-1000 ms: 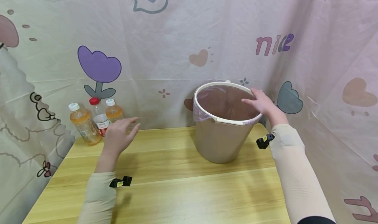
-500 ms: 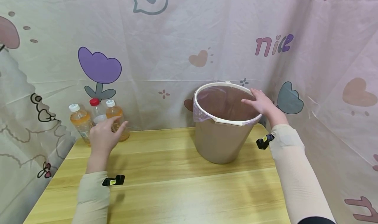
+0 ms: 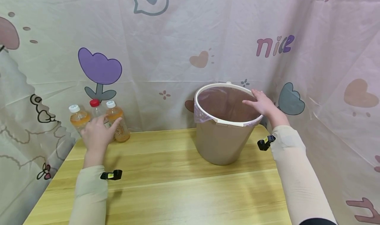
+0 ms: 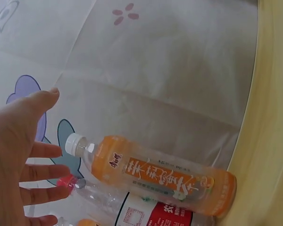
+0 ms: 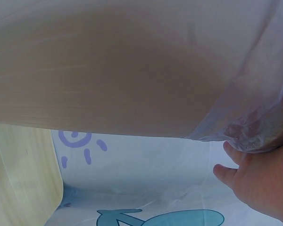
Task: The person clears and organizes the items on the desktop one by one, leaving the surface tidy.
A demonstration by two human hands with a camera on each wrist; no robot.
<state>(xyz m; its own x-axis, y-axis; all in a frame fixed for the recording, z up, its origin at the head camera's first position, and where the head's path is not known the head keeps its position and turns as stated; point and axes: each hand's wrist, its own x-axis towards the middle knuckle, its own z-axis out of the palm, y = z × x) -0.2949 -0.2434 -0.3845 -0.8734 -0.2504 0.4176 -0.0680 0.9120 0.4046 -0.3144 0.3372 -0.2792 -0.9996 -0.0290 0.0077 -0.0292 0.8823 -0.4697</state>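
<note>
Moving leftward over the last second, the left hand [image 3: 96, 134], thumb and fingers apart, has come up to the red-capped bottle [image 4: 155, 214] and two white-capped bottles [image 4: 155, 172] at the surface's [image 3: 190, 195] back left, seemingly within reach. The right hand [image 3: 264, 104], fingers extended, stays resting on the bin's [image 3: 221, 144] rim [image 3: 230, 122].

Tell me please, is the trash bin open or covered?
Open. In the head view, the trash bin has no lid over its white rim, and its interior shows.
</note>
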